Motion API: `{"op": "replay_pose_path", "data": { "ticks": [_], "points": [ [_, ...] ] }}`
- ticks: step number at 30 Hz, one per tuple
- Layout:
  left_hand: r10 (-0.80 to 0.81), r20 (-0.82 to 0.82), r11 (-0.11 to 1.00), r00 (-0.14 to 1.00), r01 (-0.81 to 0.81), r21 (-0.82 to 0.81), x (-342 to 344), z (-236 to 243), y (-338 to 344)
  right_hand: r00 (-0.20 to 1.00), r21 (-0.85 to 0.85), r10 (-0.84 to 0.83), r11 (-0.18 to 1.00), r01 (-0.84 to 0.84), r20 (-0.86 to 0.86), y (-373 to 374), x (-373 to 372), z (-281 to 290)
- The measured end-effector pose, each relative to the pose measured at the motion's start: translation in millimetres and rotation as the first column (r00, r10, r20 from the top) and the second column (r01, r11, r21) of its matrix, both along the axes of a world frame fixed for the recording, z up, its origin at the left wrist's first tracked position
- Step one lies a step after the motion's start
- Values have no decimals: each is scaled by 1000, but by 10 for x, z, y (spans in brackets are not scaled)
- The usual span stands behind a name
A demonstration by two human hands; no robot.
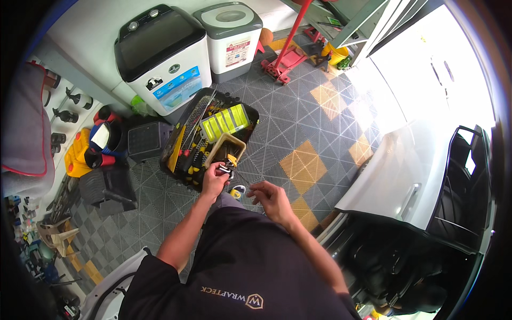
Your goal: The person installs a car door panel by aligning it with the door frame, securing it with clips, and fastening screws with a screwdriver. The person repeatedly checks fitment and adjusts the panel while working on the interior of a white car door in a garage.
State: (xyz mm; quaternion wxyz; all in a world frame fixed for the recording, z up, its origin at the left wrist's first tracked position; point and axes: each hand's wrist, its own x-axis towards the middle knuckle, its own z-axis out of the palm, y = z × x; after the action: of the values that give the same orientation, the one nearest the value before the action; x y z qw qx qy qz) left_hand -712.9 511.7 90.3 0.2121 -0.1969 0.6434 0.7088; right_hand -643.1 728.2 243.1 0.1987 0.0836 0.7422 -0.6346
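Note:
My left hand (215,180) is closed around a small black and silver tool (226,171), whose exact kind I cannot make out. It is over the near edge of an open black toolbox (253,114). Just beyond this hand, a tan bin (238,143) sits in the toolbox, with a small yellow and black item (232,160) at its near end. Next to the bin lies a lime-yellow compartment organizer (226,122). To the right, my right hand (273,200) hovers with loosely bent fingers apart, and no object shows in it.
A washing machine (165,80) and a smaller white-and-grey appliance (234,42) stand behind the toolbox. A red floor jack (285,61) is farther back. On the right, an open car door (392,173) juts out. Black plastic bins (109,189) lie to the left.

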Motion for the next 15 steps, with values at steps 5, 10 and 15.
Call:
{"op": "replay_pose_path", "data": {
  "ticks": [5,10,15],
  "points": [
    [-39,48,999,998,39,14,-51,7,-32,1000,5,14,1000,-14,-27,-10,-77,-96],
    [-6,36,999,999,8,-47,9,-65,-70,997,38,50,998,-48,-61,-26,-79,-143],
    [-47,-79,984,996,32,-177,61,-211,-92,997,56,64,997,-62,-51,-52,-97,-170]
  ]
}}
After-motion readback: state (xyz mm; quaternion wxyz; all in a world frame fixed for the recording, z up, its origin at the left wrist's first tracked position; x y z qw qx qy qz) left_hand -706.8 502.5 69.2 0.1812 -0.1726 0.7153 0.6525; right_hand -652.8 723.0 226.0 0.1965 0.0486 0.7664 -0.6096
